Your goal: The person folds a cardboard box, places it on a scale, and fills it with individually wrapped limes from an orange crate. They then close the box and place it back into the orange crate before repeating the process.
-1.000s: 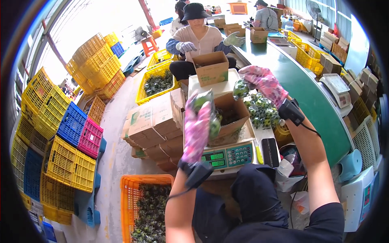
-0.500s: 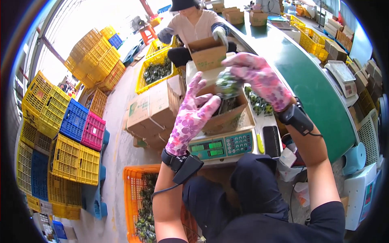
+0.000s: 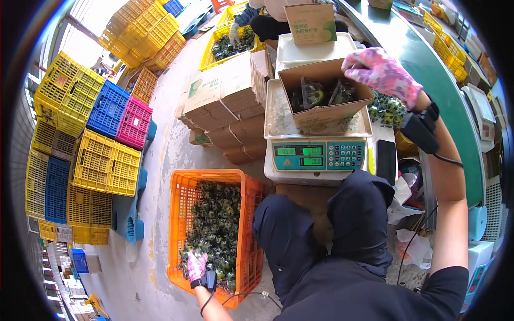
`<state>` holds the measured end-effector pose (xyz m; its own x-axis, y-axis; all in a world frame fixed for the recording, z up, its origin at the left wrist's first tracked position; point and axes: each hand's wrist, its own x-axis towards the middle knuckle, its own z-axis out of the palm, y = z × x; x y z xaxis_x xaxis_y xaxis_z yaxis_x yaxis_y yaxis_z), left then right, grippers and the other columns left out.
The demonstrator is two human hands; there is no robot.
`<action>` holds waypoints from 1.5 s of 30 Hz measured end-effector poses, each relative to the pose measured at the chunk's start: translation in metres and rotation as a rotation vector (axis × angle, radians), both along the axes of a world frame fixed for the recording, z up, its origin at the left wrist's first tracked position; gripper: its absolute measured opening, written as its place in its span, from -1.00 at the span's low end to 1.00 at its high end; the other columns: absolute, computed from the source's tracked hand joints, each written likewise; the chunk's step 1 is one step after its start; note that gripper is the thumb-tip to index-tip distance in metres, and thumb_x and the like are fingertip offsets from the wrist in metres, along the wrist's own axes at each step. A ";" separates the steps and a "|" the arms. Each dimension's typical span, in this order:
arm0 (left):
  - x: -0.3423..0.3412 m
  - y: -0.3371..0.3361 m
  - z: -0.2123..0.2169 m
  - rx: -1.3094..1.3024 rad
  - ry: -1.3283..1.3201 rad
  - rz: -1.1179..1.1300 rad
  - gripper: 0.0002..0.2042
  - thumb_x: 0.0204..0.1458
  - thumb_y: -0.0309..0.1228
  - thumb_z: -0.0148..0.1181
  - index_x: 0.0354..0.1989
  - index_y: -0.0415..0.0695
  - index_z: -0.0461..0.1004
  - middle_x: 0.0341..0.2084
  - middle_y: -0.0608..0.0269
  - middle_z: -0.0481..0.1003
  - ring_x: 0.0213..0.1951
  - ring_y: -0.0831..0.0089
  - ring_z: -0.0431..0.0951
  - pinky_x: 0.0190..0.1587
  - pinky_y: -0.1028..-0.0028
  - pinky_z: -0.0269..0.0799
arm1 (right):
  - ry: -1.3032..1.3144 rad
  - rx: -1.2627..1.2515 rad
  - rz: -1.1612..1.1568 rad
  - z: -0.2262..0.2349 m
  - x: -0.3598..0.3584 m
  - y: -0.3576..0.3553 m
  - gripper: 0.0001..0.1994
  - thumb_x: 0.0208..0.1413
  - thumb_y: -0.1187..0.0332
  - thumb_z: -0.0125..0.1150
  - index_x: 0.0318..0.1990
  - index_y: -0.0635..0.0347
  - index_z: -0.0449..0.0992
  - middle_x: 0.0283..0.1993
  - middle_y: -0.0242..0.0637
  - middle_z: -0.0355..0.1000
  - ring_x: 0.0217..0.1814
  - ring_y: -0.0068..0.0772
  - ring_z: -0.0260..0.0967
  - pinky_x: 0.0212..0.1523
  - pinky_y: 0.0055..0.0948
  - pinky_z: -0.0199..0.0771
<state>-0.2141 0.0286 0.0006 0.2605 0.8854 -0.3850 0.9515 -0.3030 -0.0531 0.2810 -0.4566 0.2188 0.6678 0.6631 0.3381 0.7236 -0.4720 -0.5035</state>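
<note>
My left hand (image 3: 196, 266), in a pink floral glove, reaches down into an orange crate (image 3: 245, 214) of small clear bags of dark green produce (image 3: 217, 214). Its fingers are apart against the bags, their tips partly hidden. At the far right corner of an open cardboard box (image 3: 329, 115) is my right hand (image 3: 383, 75), gloved alike, its fingers curled closed on the rim. Inside that box lie a few bags (image 3: 316, 93). Beneath it is the tray of a digital scale (image 3: 320, 155) with lit green displays.
Flattened cartons (image 3: 227, 93) are stacked left of the scale. Across from me a person handles another box (image 3: 310, 24), one gloved hand over a yellow crate (image 3: 205, 58). A green conveyor belt (image 3: 455, 101) runs along the right. Stacked plastic crates (image 3: 104, 160) stand at the left.
My left hand has gone from beside the box down into the orange crate. The bag my right hand held above the box has left its fingers; that hand is now at the rim. The view has shifted downward.
</note>
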 end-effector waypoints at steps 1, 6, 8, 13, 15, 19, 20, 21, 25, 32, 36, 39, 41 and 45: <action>-0.006 -0.005 -0.001 0.000 0.118 0.033 -0.20 0.00 -0.13 0.33 0.37 -0.15 0.08 0.27 -0.15 0.20 0.30 0.04 0.21 0.31 0.19 0.15 | -0.025 -0.145 -0.022 -0.002 0.004 0.012 -0.82 0.06 0.33 0.23 -0.23 0.20 0.52 -0.42 -0.19 0.47 -0.34 -0.36 0.46 -0.27 -0.38 0.44; 0.059 -0.007 0.003 -0.098 -0.417 -0.385 -0.19 0.06 -0.06 0.24 0.38 -0.22 0.03 0.32 -0.19 0.10 0.38 -0.02 0.03 0.39 0.16 -0.01 | -0.014 -0.820 0.183 -0.061 0.062 0.056 -0.73 -0.12 0.29 0.32 -0.25 0.20 0.54 -0.34 -0.15 0.52 -0.25 -0.18 0.49 -0.20 -0.25 0.47; 0.123 -0.025 0.018 -0.063 -0.589 -0.586 -0.31 0.12 -0.14 0.19 0.34 -0.24 0.11 0.30 -0.16 0.14 0.34 0.01 0.11 0.36 0.18 0.06 | 0.307 -0.800 0.105 -0.064 0.079 0.054 -0.68 -0.14 0.26 0.33 -0.20 0.20 0.54 -0.24 -0.13 0.54 -0.15 -0.12 0.50 -0.13 -0.20 0.49; 0.261 -0.113 0.065 -0.460 -1.173 -0.560 -0.46 0.14 -0.34 0.20 0.27 -0.26 0.24 0.20 -0.02 0.32 0.17 0.15 0.39 0.20 0.35 0.33 | -0.061 -0.459 0.222 -0.025 0.032 0.069 -0.56 -0.07 0.23 0.31 0.04 0.04 0.52 -0.12 -0.11 0.55 0.04 -0.02 0.45 0.10 -0.23 0.41; 0.317 -0.163 0.079 -0.352 -1.350 -0.821 -0.50 0.16 -0.36 0.17 0.25 -0.27 0.27 0.17 0.00 0.36 0.18 0.21 0.39 0.21 0.37 0.31 | -0.021 -0.542 0.270 -0.054 0.038 0.068 -0.58 -0.12 0.29 0.31 0.00 -0.04 0.54 -0.08 -0.15 0.54 0.01 -0.02 0.47 0.05 -0.20 0.46; 0.386 -0.218 0.101 -0.348 -1.515 -0.994 -0.58 0.20 -0.40 0.09 0.21 -0.27 0.32 0.17 -0.03 0.36 0.18 0.16 0.38 0.24 0.36 0.27 | -0.083 -0.778 -0.102 -0.058 0.051 0.088 -0.65 -0.01 0.36 0.22 0.00 -0.12 0.56 -0.08 -0.17 0.54 -0.02 -0.01 0.48 0.01 -0.18 0.47; 0.405 -0.228 0.095 -0.318 -1.448 -1.123 -0.59 0.22 -0.36 0.05 0.20 -0.27 0.33 0.13 -0.06 0.38 0.16 0.14 0.39 0.24 0.35 0.26 | -0.075 -0.803 -0.061 -0.074 0.068 0.074 -0.61 0.00 0.38 0.20 0.05 -0.14 0.54 -0.04 -0.16 0.53 0.00 -0.01 0.47 0.03 -0.19 0.47; 0.417 -0.237 0.080 -0.365 -1.462 -1.152 -0.59 0.24 -0.33 0.02 0.21 -0.26 0.33 0.11 -0.05 0.41 0.15 0.15 0.40 0.22 0.35 0.27 | -0.062 -0.826 -0.022 -0.084 0.082 0.060 -0.56 0.00 0.39 0.18 0.10 -0.17 0.52 0.00 -0.15 0.52 0.02 -0.01 0.47 0.06 -0.20 0.46; 0.427 -0.201 0.063 -0.995 -1.386 -0.681 -0.50 0.30 -0.15 -0.04 0.33 -0.14 0.21 0.12 0.27 0.35 0.07 0.49 0.38 0.16 0.43 0.30 | 0.116 -0.058 0.159 -0.029 0.045 0.054 -0.51 0.00 0.42 0.14 0.17 0.11 0.45 -0.18 -0.19 0.55 -0.13 -0.24 0.49 0.05 -0.40 0.44; 0.483 -0.228 0.070 -1.439 -0.946 -0.505 -0.43 0.26 -0.05 -0.01 0.35 -0.08 0.16 0.17 0.30 0.33 0.18 0.38 0.32 0.27 0.28 0.19 | 0.540 0.498 -0.184 -0.147 0.071 -0.083 -0.25 0.10 0.13 0.20 0.39 0.21 0.06 0.38 0.01 0.09 0.38 -0.33 0.12 0.43 -0.33 -0.07; 0.502 -0.175 0.007 -0.971 -0.990 -1.110 -0.27 0.15 -0.24 0.18 0.44 -0.03 -0.06 -0.17 0.23 0.51 -0.13 0.46 0.52 -0.19 0.40 0.46 | 1.055 0.824 0.375 -0.173 0.064 -0.031 -0.11 0.07 0.08 0.28 0.45 0.16 -0.11 0.43 -0.12 0.02 0.40 -0.28 0.08 0.43 -0.34 -0.08; 0.510 -0.206 0.036 -1.037 -1.050 -1.148 -0.36 0.04 -0.40 0.27 0.31 -0.02 0.15 -0.13 0.30 0.51 -0.07 0.41 0.51 -0.05 0.28 0.44 | 1.164 1.035 0.292 -0.202 0.066 -0.058 -0.06 0.08 0.06 0.29 0.48 0.07 -0.19 0.47 -0.23 -0.06 0.43 -0.28 0.01 0.41 -0.34 -0.06; 0.497 -0.211 0.048 -1.196 -1.055 -0.993 -0.42 0.05 -0.35 0.24 0.27 -0.01 0.22 -0.04 0.30 0.47 0.01 0.37 0.47 0.04 0.22 0.39 | 1.114 0.953 -0.095 -0.185 0.049 -0.031 -0.11 0.10 0.06 0.25 0.49 -0.03 -0.15 0.49 -0.29 -0.13 0.45 -0.31 -0.07 0.39 -0.32 -0.03; 0.447 -0.229 0.071 -1.814 -1.025 -0.188 -0.44 0.20 -0.04 0.04 0.33 0.02 0.17 0.24 0.22 0.29 0.21 0.24 0.29 0.20 0.17 0.23 | 0.833 0.920 -0.164 -0.127 0.010 -0.021 -0.27 0.06 0.10 0.17 0.40 0.09 0.14 0.21 -0.26 0.32 0.20 -0.30 0.24 0.23 -0.38 0.19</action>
